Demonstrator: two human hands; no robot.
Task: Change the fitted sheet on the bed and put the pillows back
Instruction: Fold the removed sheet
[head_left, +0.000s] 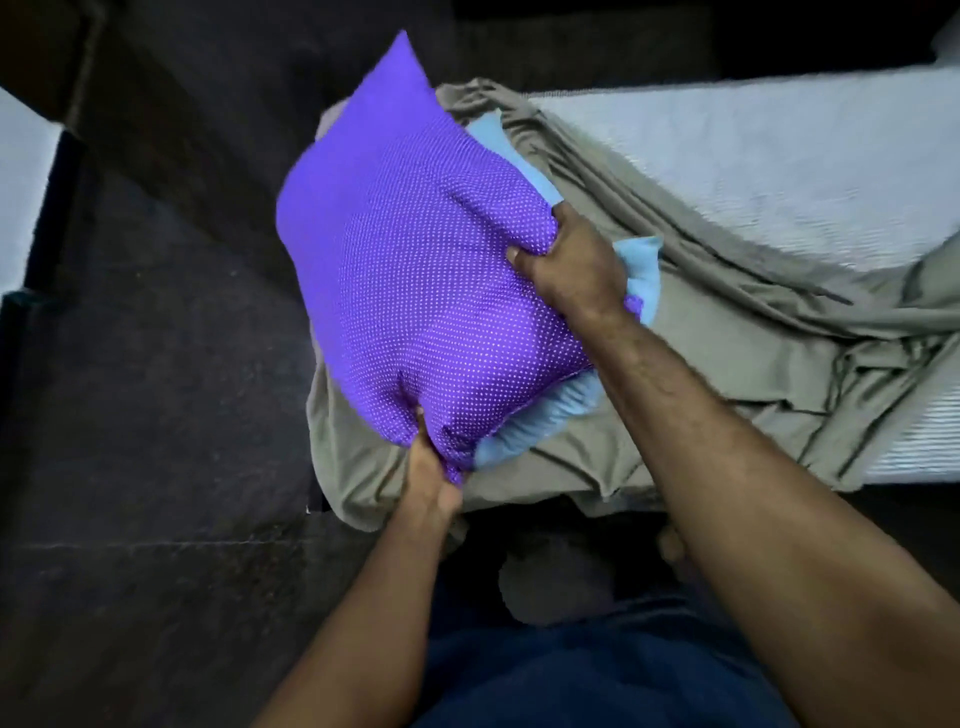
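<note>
Hands: left hand (434, 470) and right hand (563, 254) are gripping the purple dotted pillow (415, 260).
Risk: it is slipping — maybe dragging the loose grey-brown sheet (727, 332) off the bed.

The plump fabric pillow (415, 249) is vivid purple, covered all over in fine white polka dots. Beneath it lies a plain light blue cloth pillow (636, 270), and around both spreads a rumpled fitted sheet (727, 332) of plain greyish olive-beige. The bare quilted mattress (753, 156) is pale grey-white with faint stripes, the carpeted floor (156, 364) is a dark, mottled charcoal brown, and the person's trousers (597, 675) are dark navy.
</note>
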